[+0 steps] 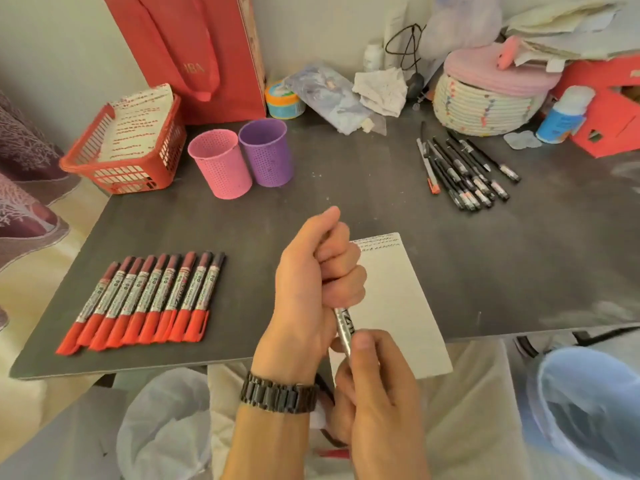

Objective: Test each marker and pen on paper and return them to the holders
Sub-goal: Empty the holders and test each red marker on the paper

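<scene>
Both hands on one marker, just above the paper.

The left hand (pixel 318 271) is fisted round the upper end of a silver-barrelled marker (pixel 344 327). The right hand (pixel 374 386) pinches the lower barrel, over the sheet of paper (pixel 391 299) on the desk (pixel 346 188). I take it the cap is being worked, on or off I cannot tell. Best to move it straight along the barrel, with the cap kept in the fist. The pink holder (pixel 221 164) and purple holder (pixel 266 154) stand well behind.
</scene>
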A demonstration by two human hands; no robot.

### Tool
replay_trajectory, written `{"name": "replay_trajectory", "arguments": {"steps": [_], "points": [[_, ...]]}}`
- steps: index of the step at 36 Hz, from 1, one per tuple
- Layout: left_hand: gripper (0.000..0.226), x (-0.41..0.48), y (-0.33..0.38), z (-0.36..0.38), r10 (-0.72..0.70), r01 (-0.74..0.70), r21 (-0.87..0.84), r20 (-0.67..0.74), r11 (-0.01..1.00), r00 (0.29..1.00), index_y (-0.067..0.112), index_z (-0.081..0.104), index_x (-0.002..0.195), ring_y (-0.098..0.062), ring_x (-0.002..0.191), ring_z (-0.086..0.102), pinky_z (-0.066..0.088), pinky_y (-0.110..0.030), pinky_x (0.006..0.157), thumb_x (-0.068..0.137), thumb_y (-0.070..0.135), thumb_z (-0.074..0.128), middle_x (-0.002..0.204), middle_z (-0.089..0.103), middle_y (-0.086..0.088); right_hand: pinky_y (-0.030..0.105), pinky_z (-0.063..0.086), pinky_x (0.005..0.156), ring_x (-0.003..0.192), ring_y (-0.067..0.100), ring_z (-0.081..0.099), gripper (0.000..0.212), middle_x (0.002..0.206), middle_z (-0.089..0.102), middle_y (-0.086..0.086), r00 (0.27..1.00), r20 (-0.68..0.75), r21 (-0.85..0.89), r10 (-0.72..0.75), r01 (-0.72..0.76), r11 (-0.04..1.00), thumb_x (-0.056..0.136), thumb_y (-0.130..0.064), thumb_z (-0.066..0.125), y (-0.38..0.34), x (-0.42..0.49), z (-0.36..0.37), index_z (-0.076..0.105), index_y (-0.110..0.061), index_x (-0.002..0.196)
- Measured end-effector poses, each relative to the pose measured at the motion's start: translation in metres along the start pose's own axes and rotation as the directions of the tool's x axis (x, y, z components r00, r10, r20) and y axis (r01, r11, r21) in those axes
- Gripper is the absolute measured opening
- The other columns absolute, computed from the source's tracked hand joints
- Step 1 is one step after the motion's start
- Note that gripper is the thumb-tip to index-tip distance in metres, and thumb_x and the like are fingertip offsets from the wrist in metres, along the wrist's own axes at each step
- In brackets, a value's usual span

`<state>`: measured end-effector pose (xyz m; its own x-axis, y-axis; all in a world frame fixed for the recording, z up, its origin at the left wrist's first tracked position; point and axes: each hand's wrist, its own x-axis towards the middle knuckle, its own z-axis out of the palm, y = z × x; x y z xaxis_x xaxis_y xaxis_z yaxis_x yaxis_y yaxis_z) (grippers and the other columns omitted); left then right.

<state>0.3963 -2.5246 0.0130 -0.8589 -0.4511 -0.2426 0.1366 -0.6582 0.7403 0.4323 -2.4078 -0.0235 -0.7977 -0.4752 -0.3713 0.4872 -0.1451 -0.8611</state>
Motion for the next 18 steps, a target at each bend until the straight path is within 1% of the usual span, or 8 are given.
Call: {"name": "replay_trajectory", "arguments": {"steps": [2,5,8,10,13,14,16,18], "points": [[0.051,-0.001,-0.002,0.001,-0.020,0.020,-0.003,-0.011,1.000,1.000,0.025,0.021,0.054,-0.003,0.032,0.012,0.011,-0.012,0.033,0.098,0.031,0.045,0.046,0.014,0.010,0.017,0.020,0.039,0.040,0.009,0.019,0.049,0.050,0.027,-0.002,0.999,0.028,0.020,0.025,-0.026,0.999,0.074,-0.057,0.057,-0.004,-0.001,-0.007,0.054,-0.009,0.077],[0.051,-0.004,-0.010,0.002,-0.054,0.054,0.000,-0.019,0.999,0.998,0.025,0.019,0.055,-0.003,0.032,0.012,0.012,-0.013,0.032,0.099,0.031,0.045,0.046,0.014,0.011,0.021,0.021,0.043,0.040,0.010,0.019,0.049,0.051,0.026,-0.003,0.998,0.045,0.030,0.048,-0.050,0.998,0.071,-0.059,0.056,-0.003,-0.005,-0.013,0.052,-0.010,0.076],[0.052,-0.006,-0.012,0.003,-0.040,0.040,0.008,-0.007,0.999,0.999,0.025,0.019,0.055,-0.004,0.032,0.012,0.013,-0.014,0.032,0.099,0.030,0.046,0.046,0.014,0.011,0.021,0.020,0.042,0.042,0.010,0.018,0.049,0.052,0.027,-0.005,0.998,0.061,0.008,0.030,-0.030,1.000,0.075,-0.057,0.056,-0.005,-0.005,-0.019,0.052,-0.008,0.080],[0.051,-0.006,-0.010,0.000,-0.012,0.012,0.017,-0.004,1.000,1.000,0.025,0.019,0.055,-0.005,0.032,0.012,0.012,-0.016,0.033,0.099,0.030,0.046,0.045,0.014,0.011,0.020,0.022,0.040,0.044,0.011,0.020,0.049,0.055,0.027,-0.002,0.996,0.092,-0.038,0.000,0.003,0.999,0.080,-0.054,0.056,-0.008,0.000,-0.023,0.054,-0.005,0.082],[0.050,-0.006,-0.008,-0.008,0.042,-0.041,0.052,-0.022,0.998,0.999,0.024,0.026,0.055,-0.006,0.033,0.015,0.018,-0.020,0.033,0.101,0.031,0.046,0.046,0.017,0.010,0.013,0.025,0.040,0.043,0.006,0.026,0.045,0.057,0.031,0.002,0.989,0.142,-0.135,-0.040,0.059,0.989,0.088,-0.048,0.057,-0.010,0.009,-0.028,0.059,-0.003,0.084],[0.049,-0.007,-0.009,-0.013,0.067,-0.064,0.078,-0.033,0.995,0.997,0.022,0.031,0.055,-0.007,0.034,0.020,0.023,-0.020,0.034,0.101,0.032,0.046,0.046,0.019,0.010,0.010,0.025,0.041,0.042,0.004,0.028,0.042,0.056,0.034,0.002,0.985,0.164,-0.172,-0.047,0.076,0.982,0.092,-0.044,0.058,-0.011,0.013,-0.030,0.061,-0.004,0.083],[0.046,-0.011,-0.011,-0.025,0.127,-0.117,0.183,-0.043,0.976,0.991,0.018,0.048,0.060,-0.014,0.038,0.038,0.037,-0.022,0.041,0.102,0.035,0.046,0.049,0.031,0.005,0.008,0.028,0.042,0.042,0.003,0.034,0.034,0.053,0.043,-0.002,0.973,0.216,-0.277,-0.078,0.138,0.951,0.096,-0.038,0.060,-0.014,0.021,-0.036,0.067,-0.009,0.080],[0.045,-0.018,-0.014,-0.041,0.166,-0.143,0.355,-0.036,0.924,0.985,0.014,0.063,0.070,-0.023,0.052,0.059,0.049,-0.026,0.053,0.102,0.039,0.045,0.059,0.053,-0.005,0.009,0.034,0.047,0.044,0.003,0.044,0.028,0.053,0.056,-0.004,0.951,0.291,-0.404,-0.105,0.221,0.888,0.092,-0.046,0.062,-0.019,0.029,-0.042,0.072,-0.022,0.081]]}}
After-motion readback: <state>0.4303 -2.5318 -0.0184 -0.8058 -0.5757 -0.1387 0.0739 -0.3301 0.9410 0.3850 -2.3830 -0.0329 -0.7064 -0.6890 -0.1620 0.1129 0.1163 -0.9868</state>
